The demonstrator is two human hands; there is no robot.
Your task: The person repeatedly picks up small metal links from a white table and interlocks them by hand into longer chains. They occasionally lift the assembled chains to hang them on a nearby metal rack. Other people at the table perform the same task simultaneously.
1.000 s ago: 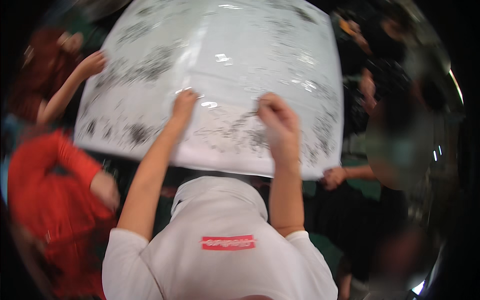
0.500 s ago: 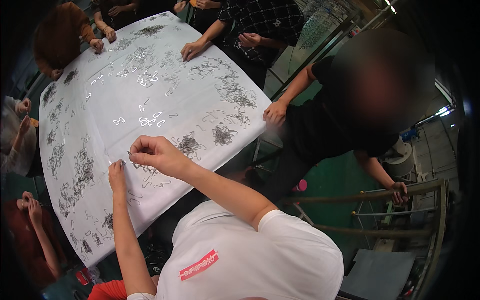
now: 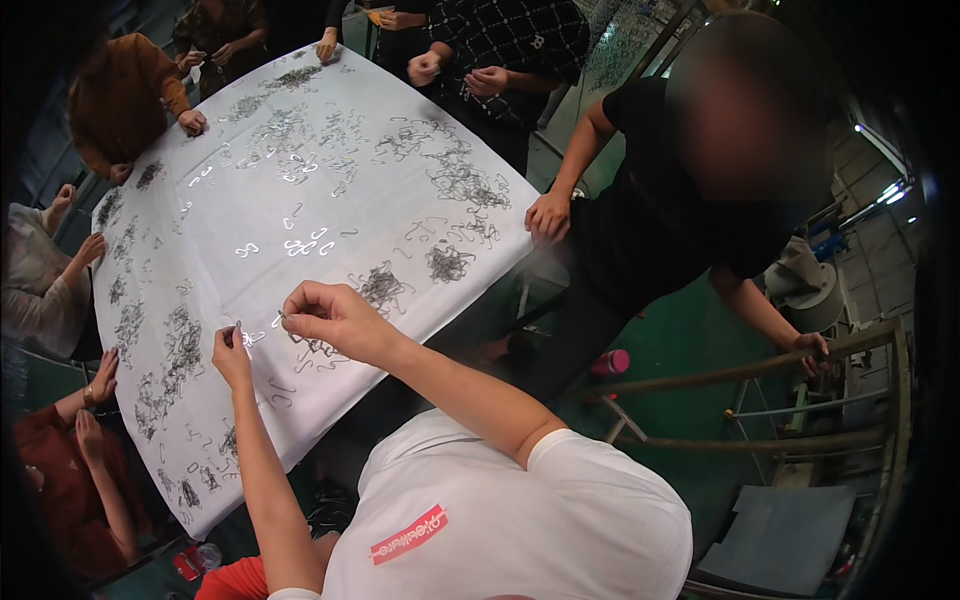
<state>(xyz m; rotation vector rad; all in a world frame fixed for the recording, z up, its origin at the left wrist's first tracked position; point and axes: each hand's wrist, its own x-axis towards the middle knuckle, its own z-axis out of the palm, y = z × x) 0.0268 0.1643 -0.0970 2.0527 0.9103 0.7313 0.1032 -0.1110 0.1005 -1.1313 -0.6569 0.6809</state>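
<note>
The white-covered table (image 3: 250,215) bears numerous small curved metal hooks in heaps and loose scatters. Two dense dark heaps (image 3: 380,287) lie along the near right side; a brighter cluster of hooks (image 3: 308,243) lies farther in. A pink container (image 3: 610,362) is on the green floor right of the table; its contents cannot be made out.

The right hand (image 3: 338,318) pinches a single small hook (image 3: 281,320) between thumb and forefinger, above the near part of the table. The left hand (image 3: 232,358) is beside it, fingers drawn together, a dark sliver at the tips; whether it is gripped cannot be told.

Compared with half a second ago, the two hands are farther apart. A patterned-shirt co-worker's hand (image 3: 425,68), previously on the cover, is now off the edge. At lower left, a co-worker's hand (image 3: 103,380) now touches the table's edge. The black-shirted co-worker's hand (image 3: 548,217) remains at the right corner.
</note>
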